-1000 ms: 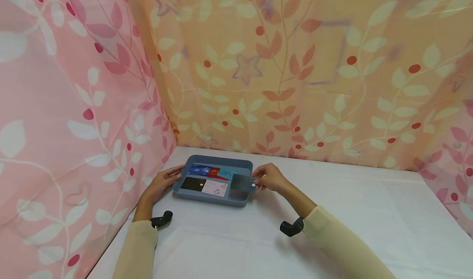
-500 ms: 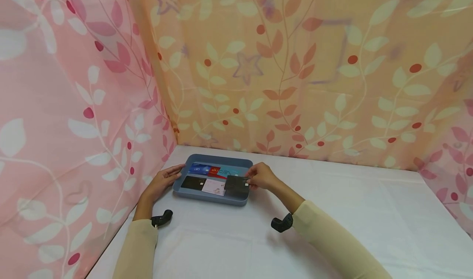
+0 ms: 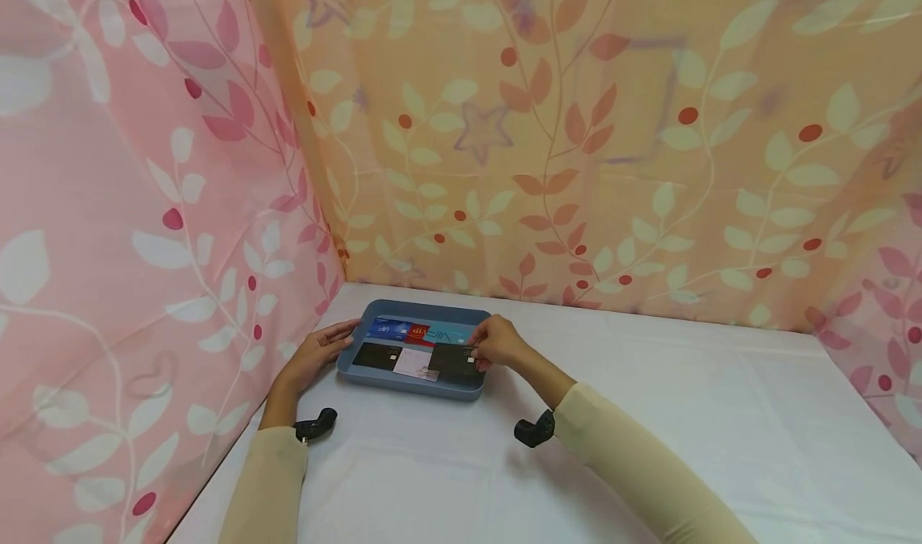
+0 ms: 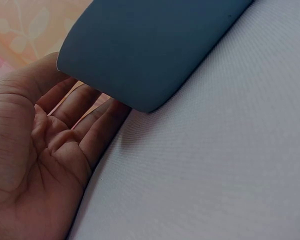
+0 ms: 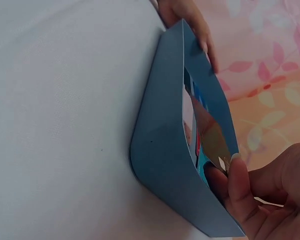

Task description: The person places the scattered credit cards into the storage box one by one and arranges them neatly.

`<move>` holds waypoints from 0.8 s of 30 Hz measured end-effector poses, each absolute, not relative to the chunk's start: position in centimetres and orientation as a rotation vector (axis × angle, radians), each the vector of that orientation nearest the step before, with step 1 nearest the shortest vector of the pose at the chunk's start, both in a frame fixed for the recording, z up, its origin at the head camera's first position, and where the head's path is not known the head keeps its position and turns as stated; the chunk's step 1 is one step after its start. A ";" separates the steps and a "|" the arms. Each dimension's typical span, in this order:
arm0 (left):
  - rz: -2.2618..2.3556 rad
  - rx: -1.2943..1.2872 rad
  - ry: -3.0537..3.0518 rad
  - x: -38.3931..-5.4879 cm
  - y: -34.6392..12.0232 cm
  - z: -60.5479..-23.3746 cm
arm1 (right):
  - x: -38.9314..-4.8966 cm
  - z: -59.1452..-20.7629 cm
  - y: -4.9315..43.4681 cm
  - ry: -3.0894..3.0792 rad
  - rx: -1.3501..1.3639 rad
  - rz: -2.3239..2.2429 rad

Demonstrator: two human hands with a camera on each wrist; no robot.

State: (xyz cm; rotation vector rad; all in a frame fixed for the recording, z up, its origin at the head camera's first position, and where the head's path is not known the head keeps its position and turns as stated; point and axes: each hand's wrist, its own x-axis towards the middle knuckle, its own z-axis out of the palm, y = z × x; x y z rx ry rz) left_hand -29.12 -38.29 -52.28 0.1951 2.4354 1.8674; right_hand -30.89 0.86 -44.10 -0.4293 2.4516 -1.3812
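My right hand (image 3: pixel 499 342) is over the right end of a blue-grey tray (image 3: pixel 410 387), pinching the right edge of a black chip card (image 3: pixel 452 362) between thumb and fingers. This card overlaps part of a pale pink card (image 3: pixel 415 364); its surface looks brownish in the right wrist view. Another black card (image 3: pixel 378 357) lies at the front left. Behind are a blue card (image 3: pixel 389 330), a red card (image 3: pixel 418 334) and a teal card (image 3: pixel 445 334), partly overlapping. With fingers fairly straight, my left hand (image 3: pixel 317 358) rests against the tray's left end, thumb at the rim (image 4: pixel 60 67).
A white cloth (image 3: pixel 432 472) covers the table. Patterned pink fabric (image 3: pixel 166 232) hangs close on the left, and orange leaf-print fabric (image 3: pixel 612 168) hangs behind the tray. Each wrist carries a black camera (image 3: pixel 535 430).
My right hand has carried the black chip card leftward, from over the tray's right rim to inside the tray beside the pale card. My left hand stays at the left end.
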 end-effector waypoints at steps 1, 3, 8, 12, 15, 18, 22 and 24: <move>1.862 0.199 2.440 -29.1 -38.3 -52.3 | -30.9 -44.1 0.7 2.447 -0.424 -1.381; 1.859 0.193 2.444 -29.2 -38.3 -52.3 | -30.9 -44.2 0.4 2.443 -0.409 -1.375; 1.855 0.197 2.458 -29.2 -38.4 -52.3 | -31.1 -44.5 -0.2 2.447 -0.396 -1.353; 1.849 0.213 2.468 -29.2 -38.5 -52.4 | -31.2 -44.6 -0.4 2.448 -0.407 -1.355; 1.857 0.184 2.456 -29.2 -38.4 -52.3 | -31.1 -44.8 -0.6 2.448 -0.407 -1.355; 1.865 0.159 2.441 -29.2 -38.3 -52.3 | -31.1 -45.0 -0.7 2.453 -0.396 -1.347; 1.860 0.168 2.447 -29.2 -38.3 -52.3 | -31.0 -45.2 -0.9 2.459 -0.409 -1.341; 1.863 0.169 2.447 -29.2 -38.3 -52.3 | -30.9 -45.1 -0.9 2.458 -0.412 -1.338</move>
